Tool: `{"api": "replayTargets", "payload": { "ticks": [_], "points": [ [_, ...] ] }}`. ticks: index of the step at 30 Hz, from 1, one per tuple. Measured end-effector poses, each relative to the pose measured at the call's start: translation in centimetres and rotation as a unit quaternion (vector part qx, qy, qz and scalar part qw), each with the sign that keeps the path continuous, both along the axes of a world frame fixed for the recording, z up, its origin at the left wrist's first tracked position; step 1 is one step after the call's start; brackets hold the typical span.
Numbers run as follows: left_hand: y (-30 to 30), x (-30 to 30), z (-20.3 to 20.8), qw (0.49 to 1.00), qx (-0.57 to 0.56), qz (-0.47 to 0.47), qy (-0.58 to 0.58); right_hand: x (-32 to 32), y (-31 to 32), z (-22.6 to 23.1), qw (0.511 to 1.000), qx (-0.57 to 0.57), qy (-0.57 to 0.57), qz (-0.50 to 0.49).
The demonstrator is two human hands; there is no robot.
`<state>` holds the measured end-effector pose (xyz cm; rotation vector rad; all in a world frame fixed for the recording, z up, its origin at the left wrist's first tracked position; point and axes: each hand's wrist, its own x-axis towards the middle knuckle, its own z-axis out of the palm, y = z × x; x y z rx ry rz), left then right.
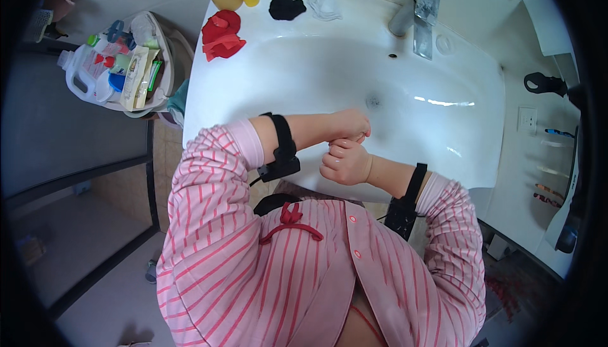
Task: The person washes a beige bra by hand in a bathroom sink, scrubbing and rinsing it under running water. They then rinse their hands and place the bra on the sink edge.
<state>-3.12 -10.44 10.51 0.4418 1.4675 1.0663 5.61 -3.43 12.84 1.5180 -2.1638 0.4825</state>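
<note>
Packages crowd a white basket [166, 43] left of the sink: a white jug [82, 74] with a red-and-blue label at its far left, and cream tubes [135, 77] with a green-edged packet [152, 76] upright in the middle.

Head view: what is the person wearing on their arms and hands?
Both arms wear pink sleeves with red stripes, pushed up the forearms to show plain pale pink cuffs. A black strap band wraps the left forearm, carrying a small black unit, and a similar black strap band wraps the right forearm. The left hand and right hand are bare: no gloves, and no rings or watch visible.
</note>
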Motion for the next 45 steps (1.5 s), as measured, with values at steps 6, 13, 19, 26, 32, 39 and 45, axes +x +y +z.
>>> {"api": "replayTargets", "payload": {
  "ticks": [6,13,19,26,32,39,45],
  "points": [
    [-12.5,-2.1,1.7,0.910,0.150,0.249,-0.296,-2.5,-4.3,-0.2,0.979,-0.145,-0.070,-0.122],
    [-25.8,-0.5,5.4,0.742,0.086,0.488,0.451,-4.6,-7.9,1.1,0.930,-0.212,-0.194,-0.230],
    [-24.3,1.4,0.7,0.576,-0.168,0.375,0.707,-4.7,-1.1,-0.3,0.906,-0.202,-0.157,-0.337],
    [-24.6,5.0,-2.1,0.604,-0.195,0.325,0.701,-5.3,18.2,1.4,0.709,-0.264,-0.169,-0.632],
    [-19.6,8.3,-0.5,0.650,-0.136,0.298,0.686,-10.6,29.1,-2.4,0.693,-0.155,-0.142,-0.690],
    [-7.8,9.3,2.2,0.729,-0.029,0.269,0.629,-14.4,31.2,-3.8,0.712,-0.041,-0.217,-0.667],
    [3.0,6.3,-0.1,0.923,0.057,0.366,0.105,-8.4,23.7,-6.5,0.799,-0.130,-0.411,-0.420]
  ]
}}
